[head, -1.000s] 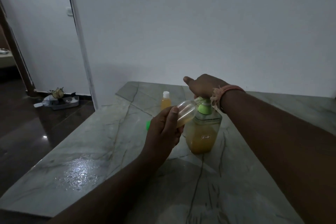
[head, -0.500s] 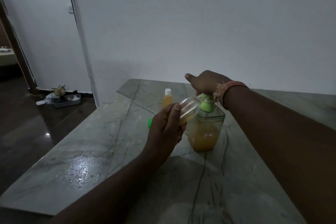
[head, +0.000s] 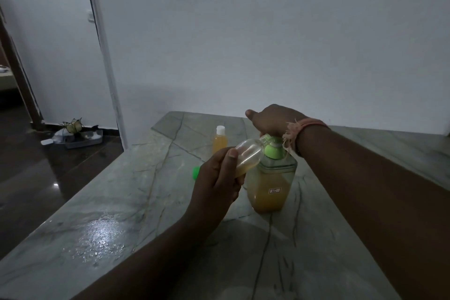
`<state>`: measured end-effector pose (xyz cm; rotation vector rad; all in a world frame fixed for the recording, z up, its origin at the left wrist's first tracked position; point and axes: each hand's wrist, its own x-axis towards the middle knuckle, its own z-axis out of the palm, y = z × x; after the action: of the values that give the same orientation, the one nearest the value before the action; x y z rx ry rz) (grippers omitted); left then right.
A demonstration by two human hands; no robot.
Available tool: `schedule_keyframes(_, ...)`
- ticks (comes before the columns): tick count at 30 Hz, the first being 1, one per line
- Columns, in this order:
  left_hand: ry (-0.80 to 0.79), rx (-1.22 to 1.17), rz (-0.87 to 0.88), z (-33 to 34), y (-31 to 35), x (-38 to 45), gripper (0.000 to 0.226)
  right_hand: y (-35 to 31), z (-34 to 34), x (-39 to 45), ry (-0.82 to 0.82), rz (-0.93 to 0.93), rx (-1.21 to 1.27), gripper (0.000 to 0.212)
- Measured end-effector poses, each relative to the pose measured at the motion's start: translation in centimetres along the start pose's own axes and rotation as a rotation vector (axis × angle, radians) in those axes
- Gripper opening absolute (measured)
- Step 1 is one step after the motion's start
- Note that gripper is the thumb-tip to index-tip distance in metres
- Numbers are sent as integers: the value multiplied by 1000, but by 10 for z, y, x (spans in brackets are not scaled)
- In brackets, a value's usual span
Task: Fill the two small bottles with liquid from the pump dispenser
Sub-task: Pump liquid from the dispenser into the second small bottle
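Dim room, white wall [head: 243,44], veined green stone table [head: 121,214]. Left hand [head: 216,182] curled round small clear bottle [head: 248,154], tilted, a little amber liquid low inside, mouth up against green pump head [head: 274,147]. Right hand [head: 272,120] pressing down on top of pump dispenser [head: 272,185]; fingers mostly hidden, thumb out straight. Beyond left fingertips, second small bottle [head: 220,140], upright, amber, white cap. Just left of left knuckles, green cap [head: 196,172] on table.

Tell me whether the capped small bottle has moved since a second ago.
No. The capped bottle stands in the same spot on the table, by the same marble vein, behind the left hand.
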<state>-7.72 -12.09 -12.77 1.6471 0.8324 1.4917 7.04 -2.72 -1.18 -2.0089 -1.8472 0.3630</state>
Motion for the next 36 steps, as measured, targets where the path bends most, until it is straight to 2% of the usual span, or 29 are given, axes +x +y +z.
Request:
schedule_keyframes(9,13,-23,-2,0,-1,1,44,7,7,3,66,9,80,70)
schedule_keyframes(16,7,-40,-4,0,2,-1,42,2,3,4,79,-10,26,56)
schedule_keyframes(20,1,-35,2,0,-1,-1,40,7,7,3,77,25,106,69)
schedule_keyframes(24,16,-40,0,1,-1,0,46,5,6,-1,72,14,52,58)
schedule_keyframes(29,9,-9,-7,-1,0,-3,37,1,0,-3,23,11,43,72)
schedule_keyframes(36,13,2,-7,-1,-1,0,32,9,7,-1,109,11,113,74)
